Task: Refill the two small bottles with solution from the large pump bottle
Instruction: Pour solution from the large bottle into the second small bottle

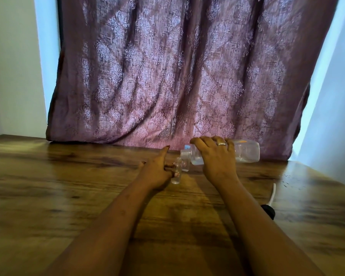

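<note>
**Big bottle tipped over a little one at the wooden table**

A person leans both bare forearms out over a brown, wood-grained table (68,176). The right hand (217,156) grips a large clear plastic bottle (247,152) from above. Its fingers are slightly spread and curled over the bottle's shoulder, and a silver ring (221,144) shows on one of them. The bottle lies almost level in the air just above the far side of the table, with its base pointing right and its open threaded neck pointing left and a little down. Its pump is off.

The left hand (157,172) holds a small clear bottle (176,174) just under that neck. The lower fingers, with red-painted nails, are curled round the small bottle's side, while one finger sticks up straight, away from the others. The small bottle stands roughly upright, on or just above the tabletop, and its mouth is very near the big bottle's neck. Blur keeps me from telling whether the two touch or whether liquid is passing. Right behind it is a bit of clear plastic with a red-marked label, which may be a second small bottle, but I cannot tell.

Off to the right, well apart from the hands, a black pump head (268,212) lies on the table. Its thin white tube (273,192) points away from the person.

Behind the table hangs a mauve curtain with a pale damask pattern (177,76), its hem resting on the far edge, with pale walls (12,66) on either side.
</note>
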`<state>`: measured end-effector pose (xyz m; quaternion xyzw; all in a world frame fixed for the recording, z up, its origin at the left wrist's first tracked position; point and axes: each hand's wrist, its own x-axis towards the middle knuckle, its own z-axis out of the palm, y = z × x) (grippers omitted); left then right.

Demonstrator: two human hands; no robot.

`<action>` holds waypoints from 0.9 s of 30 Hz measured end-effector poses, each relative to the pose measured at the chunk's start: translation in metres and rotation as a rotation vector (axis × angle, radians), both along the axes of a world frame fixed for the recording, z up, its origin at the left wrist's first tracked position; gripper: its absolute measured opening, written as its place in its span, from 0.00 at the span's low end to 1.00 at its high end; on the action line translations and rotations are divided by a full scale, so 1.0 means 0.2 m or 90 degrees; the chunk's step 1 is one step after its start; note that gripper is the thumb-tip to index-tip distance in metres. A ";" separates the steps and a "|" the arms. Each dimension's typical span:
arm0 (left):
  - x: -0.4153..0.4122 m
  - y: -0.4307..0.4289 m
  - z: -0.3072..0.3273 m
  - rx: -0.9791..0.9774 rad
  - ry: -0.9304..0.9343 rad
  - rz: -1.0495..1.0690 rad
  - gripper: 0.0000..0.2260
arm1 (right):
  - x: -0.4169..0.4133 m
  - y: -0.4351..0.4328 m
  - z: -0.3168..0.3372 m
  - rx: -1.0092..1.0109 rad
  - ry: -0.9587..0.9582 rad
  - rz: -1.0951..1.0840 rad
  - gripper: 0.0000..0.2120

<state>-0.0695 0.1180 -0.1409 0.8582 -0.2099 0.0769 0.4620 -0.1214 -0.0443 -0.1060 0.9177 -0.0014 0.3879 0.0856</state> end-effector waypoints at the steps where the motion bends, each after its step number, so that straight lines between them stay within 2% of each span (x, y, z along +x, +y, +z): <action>1: 0.00 0.00 0.00 -0.001 0.001 -0.003 0.39 | 0.00 0.00 0.00 0.001 0.003 0.000 0.32; 6: 0.00 0.00 0.01 0.007 0.010 -0.017 0.39 | 0.00 0.00 0.00 0.002 0.002 0.002 0.32; 10: -0.02 0.00 0.02 -0.035 0.025 -0.065 0.38 | 0.01 0.00 0.00 -0.003 -0.003 0.003 0.33; 17: 0.02 0.00 -0.01 0.027 0.000 -0.019 0.39 | 0.01 0.00 0.00 -0.014 -0.008 -0.006 0.33; 24: 0.05 0.00 -0.03 -0.007 0.019 -0.027 0.40 | 0.00 0.00 0.00 -0.001 0.009 -0.007 0.32; 27: 0.01 0.00 0.00 0.031 0.001 0.001 0.39 | 0.01 0.00 0.00 -0.005 0.002 -0.009 0.33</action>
